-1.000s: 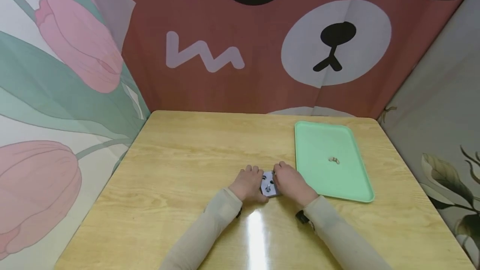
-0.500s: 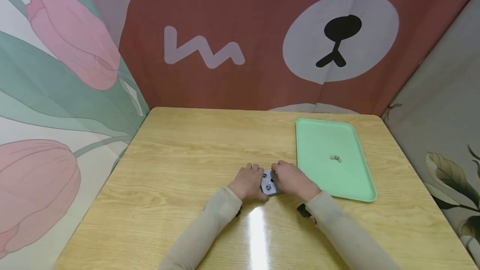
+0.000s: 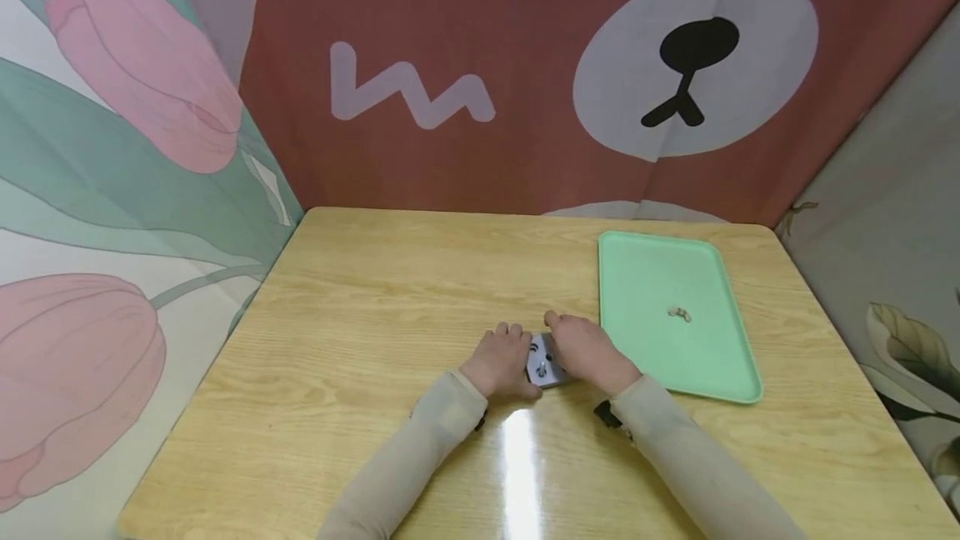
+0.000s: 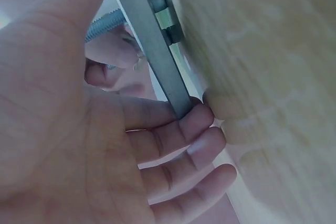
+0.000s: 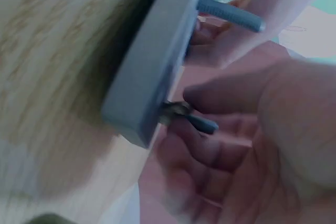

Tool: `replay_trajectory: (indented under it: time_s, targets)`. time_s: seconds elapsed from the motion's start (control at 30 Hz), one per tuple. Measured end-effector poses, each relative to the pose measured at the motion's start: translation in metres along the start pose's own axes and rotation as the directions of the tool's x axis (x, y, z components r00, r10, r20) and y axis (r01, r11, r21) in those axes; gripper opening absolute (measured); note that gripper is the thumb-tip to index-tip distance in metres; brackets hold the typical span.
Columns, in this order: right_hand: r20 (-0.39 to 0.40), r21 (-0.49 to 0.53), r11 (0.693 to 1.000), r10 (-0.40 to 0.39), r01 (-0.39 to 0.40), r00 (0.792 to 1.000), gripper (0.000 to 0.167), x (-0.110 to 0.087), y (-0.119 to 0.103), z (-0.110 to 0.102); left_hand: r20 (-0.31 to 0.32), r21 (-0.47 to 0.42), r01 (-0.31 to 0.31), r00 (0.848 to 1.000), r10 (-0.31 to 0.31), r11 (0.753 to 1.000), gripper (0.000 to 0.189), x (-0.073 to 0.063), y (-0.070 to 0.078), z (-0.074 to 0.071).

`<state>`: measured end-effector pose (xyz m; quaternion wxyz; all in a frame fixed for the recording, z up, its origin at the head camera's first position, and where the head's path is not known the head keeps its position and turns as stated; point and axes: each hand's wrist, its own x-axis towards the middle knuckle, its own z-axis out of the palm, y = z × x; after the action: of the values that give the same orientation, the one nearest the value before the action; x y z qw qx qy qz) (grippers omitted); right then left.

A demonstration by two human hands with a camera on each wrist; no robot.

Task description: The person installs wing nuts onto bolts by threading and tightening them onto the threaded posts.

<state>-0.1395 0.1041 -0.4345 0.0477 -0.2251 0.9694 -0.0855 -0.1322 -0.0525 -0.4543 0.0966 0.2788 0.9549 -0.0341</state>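
Observation:
A small grey metal plate [image 3: 543, 367] with bolts through it lies between my hands near the middle of the table. My left hand [image 3: 501, 363] grips its left edge, with the thumb near and the fingers on the far side. In the left wrist view, bolt heads show under the plate [image 4: 160, 51] and a threaded shank stands out of its upper face. My right hand [image 3: 588, 352] is over the plate's right part. There its thumb and forefinger pinch a small brassy wing nut [image 5: 176, 109] on a bolt [image 5: 203, 124]. Another bolt [image 5: 231, 14] stands bare farther along.
A light green tray [image 3: 660, 357] stands right of my hands, with several small brassy wing nuts [image 3: 679, 314] in its middle. The wooden table [image 3: 375, 290] reaches back to a printed red curtain [image 3: 525, 165]. More printed cloth hangs at both sides.
My right fingers have shifted a little about the wing nut, uncovering slightly more of the plate's right side. The left hand keeps its hold. The head view has tilted slightly.

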Motion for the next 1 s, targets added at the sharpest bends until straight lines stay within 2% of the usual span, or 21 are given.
replay_trajectory:
  time_s: [0.13,0.3,0.53,0.63,0.83,1.0]
  targets:
    - [0.054,0.041,0.999,-0.018,0.016,0.998,0.012,-0.002,0.0,-0.0027,-0.004,-0.013,0.006,1.0,-0.006,1.0,0.075,0.0006,-0.0012,0.0]
    - [0.033,0.067,0.998,-0.019,0.016,0.999,0.007,-0.0004,0.0012,-0.0064,-0.024,-0.021,0.01,1.0,-0.011,1.0,0.074,0.0017,-0.0016,0.0]
    - [-0.003,-0.017,1.0,-0.001,0.001,1.0,0.011,0.0017,0.0032,-0.0044,-0.006,-0.011,0.002,1.0,-0.002,1.0,0.078,0.0015,0.0008,0.0012]
    - [-0.013,-0.016,1.0,-0.009,0.008,1.0,0.01,0.003,0.0045,-0.0027,-0.007,-0.01,0.008,1.0,-0.008,1.0,0.079,0.0016,0.0006,0.0008]
    - [0.03,0.01,1.0,-0.023,0.023,0.999,0.005,0.0044,0.0057,-0.0037,-0.009,-0.005,0.004,1.0,-0.004,1.0,0.079,0.0016,0.0001,-0.0022]
    - [0.053,0.034,0.999,-0.035,0.033,0.998,0.01,0.0045,0.0067,-0.0046,-0.002,-0.003,0.0,1.0,0.0,1.0,0.078,0.0011,-0.0004,-0.0034]
